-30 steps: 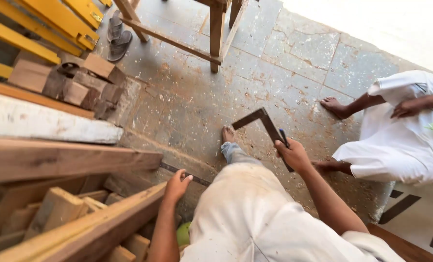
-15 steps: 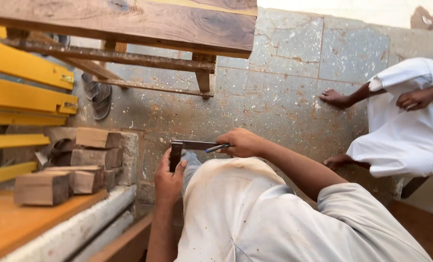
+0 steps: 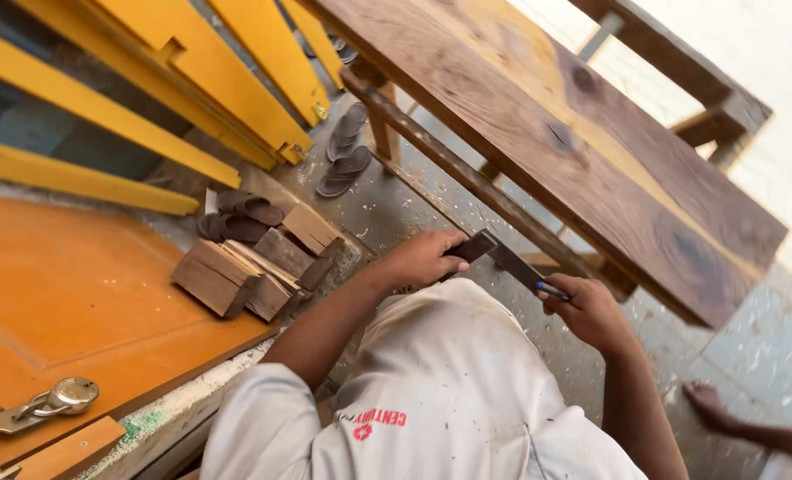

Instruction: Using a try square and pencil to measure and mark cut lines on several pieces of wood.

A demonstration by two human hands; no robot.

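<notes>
Both hands gripping try square

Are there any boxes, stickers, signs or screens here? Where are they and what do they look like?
Printed mark on the shirt: on the whitish cloth at the bottom middle of the picture, a short row of red letters with a small red emblem under it.
No packages, signs or screens show anywhere else in the picture.
</notes>
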